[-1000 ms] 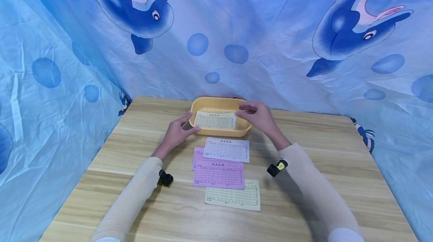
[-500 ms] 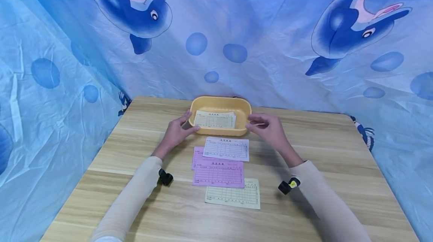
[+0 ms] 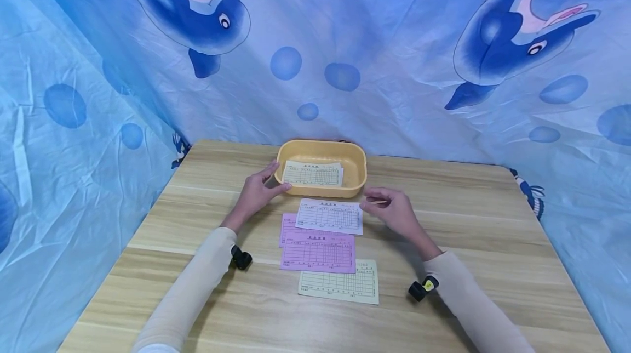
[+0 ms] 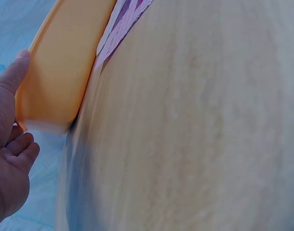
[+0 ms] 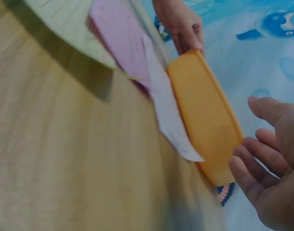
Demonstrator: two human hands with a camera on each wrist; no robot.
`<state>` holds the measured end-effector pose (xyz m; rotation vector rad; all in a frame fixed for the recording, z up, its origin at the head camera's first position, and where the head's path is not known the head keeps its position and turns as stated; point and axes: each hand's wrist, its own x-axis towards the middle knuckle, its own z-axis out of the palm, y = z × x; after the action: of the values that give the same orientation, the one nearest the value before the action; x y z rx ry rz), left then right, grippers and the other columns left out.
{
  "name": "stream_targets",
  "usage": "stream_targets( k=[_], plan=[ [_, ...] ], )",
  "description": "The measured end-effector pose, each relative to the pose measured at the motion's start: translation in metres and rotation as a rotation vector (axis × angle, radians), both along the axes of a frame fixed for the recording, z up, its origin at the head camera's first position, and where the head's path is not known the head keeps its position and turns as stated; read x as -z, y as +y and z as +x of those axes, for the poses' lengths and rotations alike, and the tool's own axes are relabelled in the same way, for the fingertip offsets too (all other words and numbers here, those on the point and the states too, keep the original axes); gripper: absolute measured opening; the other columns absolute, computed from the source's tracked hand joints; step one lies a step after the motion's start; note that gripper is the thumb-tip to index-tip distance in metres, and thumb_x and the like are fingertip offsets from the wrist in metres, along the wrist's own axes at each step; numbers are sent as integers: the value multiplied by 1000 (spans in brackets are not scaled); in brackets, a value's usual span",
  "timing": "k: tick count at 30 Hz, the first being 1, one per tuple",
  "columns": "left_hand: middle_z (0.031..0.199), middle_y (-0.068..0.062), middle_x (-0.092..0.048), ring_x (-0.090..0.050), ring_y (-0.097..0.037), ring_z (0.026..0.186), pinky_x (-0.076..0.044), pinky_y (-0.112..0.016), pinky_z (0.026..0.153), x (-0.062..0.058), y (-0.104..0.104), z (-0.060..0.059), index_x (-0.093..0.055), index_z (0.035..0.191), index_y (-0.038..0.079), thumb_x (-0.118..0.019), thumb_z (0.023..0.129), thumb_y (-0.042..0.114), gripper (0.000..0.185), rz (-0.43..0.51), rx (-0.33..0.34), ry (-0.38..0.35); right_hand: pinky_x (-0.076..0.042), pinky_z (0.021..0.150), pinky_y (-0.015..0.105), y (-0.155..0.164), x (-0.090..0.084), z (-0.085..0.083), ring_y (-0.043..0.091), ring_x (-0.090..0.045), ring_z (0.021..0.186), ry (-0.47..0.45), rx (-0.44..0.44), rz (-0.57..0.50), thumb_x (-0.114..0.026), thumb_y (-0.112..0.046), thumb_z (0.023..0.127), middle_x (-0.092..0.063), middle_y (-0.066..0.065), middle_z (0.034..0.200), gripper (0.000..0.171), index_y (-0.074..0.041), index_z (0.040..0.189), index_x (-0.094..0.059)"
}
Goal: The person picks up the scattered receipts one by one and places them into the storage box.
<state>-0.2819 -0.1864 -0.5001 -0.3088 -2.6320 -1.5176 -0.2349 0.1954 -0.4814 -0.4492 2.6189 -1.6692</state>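
Observation:
A yellow plastic basket (image 3: 320,192) stands at the back of the table with printed paper slips (image 3: 311,174) inside. My left hand (image 3: 256,194) grips its left end, thumb at the front rim; the left wrist view shows the thumb on the basket wall. Just in front lies a white slip (image 3: 329,216), partly over a purple slip (image 3: 288,227). Another purple slip (image 3: 317,252) overlaps a pale green slip (image 3: 340,285) nearer the person. My right hand (image 3: 394,211) hovers by the white slip's right edge, thumb and fingers apart, holding nothing in the right wrist view.
A wooden table (image 3: 468,221) carries everything. Behind it hangs a blue dolphin-printed cloth (image 3: 394,24), close to the table's back edge. Black wrist cameras sit on the left sleeve (image 3: 197,282) and the right sleeve (image 3: 473,298).
My right hand has drawn back from inside the basket, past its right rim, and come down toward the white slip. The left hand and the slips on the table stay put.

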Motion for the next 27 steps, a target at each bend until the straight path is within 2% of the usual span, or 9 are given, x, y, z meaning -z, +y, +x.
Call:
stream_targets(
  k=[10,18,27],
  plan=[
    [162,-8,-37,-32,-29,151,-24,-48,125,2,-1,-1,-45,152,6,-84,81,52,93,0,8,22,-61,89,36,-2,14,-2,25,-73,105,-31,3,115,-86,-27,84,-73,13,123,50,-2,125,-71],
    [162,-3,-38,-32,-26,151,-23,-46,126,5,-1,-1,-46,152,8,-84,79,53,94,1,-1,21,-61,89,35,-2,22,-8,23,-74,101,-33,3,126,-87,-22,83,-74,13,118,48,-2,123,-71],
    [162,-3,-37,-32,-26,152,-24,-46,126,5,-1,-1,-45,152,8,-84,79,54,94,-8,0,25,-60,89,39,-6,24,-10,22,-70,99,-70,-9,161,-87,-24,83,-74,8,114,46,-6,123,-72]
  ],
)
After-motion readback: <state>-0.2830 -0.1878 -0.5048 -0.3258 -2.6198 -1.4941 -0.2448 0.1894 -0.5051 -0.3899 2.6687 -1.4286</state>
